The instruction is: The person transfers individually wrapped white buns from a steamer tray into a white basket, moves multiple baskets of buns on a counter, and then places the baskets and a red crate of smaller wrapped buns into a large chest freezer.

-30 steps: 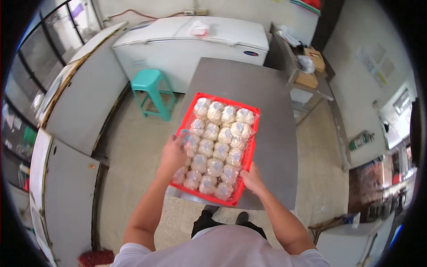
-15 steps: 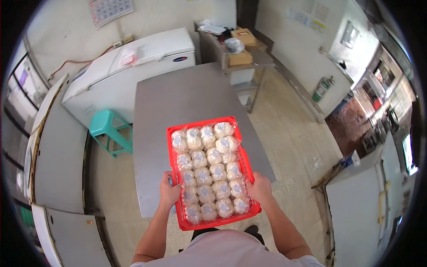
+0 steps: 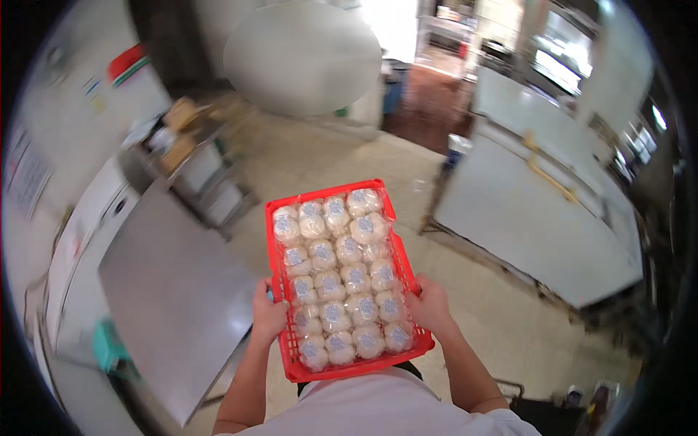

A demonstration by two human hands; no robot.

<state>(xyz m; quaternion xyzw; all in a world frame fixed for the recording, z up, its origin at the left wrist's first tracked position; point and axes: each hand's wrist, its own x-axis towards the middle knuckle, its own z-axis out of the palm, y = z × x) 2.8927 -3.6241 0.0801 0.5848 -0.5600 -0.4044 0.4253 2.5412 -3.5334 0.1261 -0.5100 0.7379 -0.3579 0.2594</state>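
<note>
A white freezer (image 3: 81, 243) stands at the far left, with a green stool (image 3: 107, 345) low down beside it, blurred; next comes a bare-topped grey metal table (image 3: 178, 291), and behind its far end a small stand bears brown boxes (image 3: 179, 151); the left hand (image 3: 269, 314) grips the near part of the tray's left side, its fingers curled against the edge, the tips partly hidden; a small blue patch (image 3: 270, 295) shows by those fingers, too little to tell what it is; in the middle, between both hands, the red tray (image 3: 356, 370) is held over the floor, just in front of the white shirt (image 3: 371, 407) and apart from the table; it carries round white buns (image 3: 333, 317) in clear wrap with printed labels, set in rows of four; the right hand (image 3: 430, 309) clasps the tray's right side, fingers bent in at the edge, some out of sight; farther right stands a big white chest (image 3: 538, 218) with a yellow bar (image 3: 549, 174) across it.
</note>
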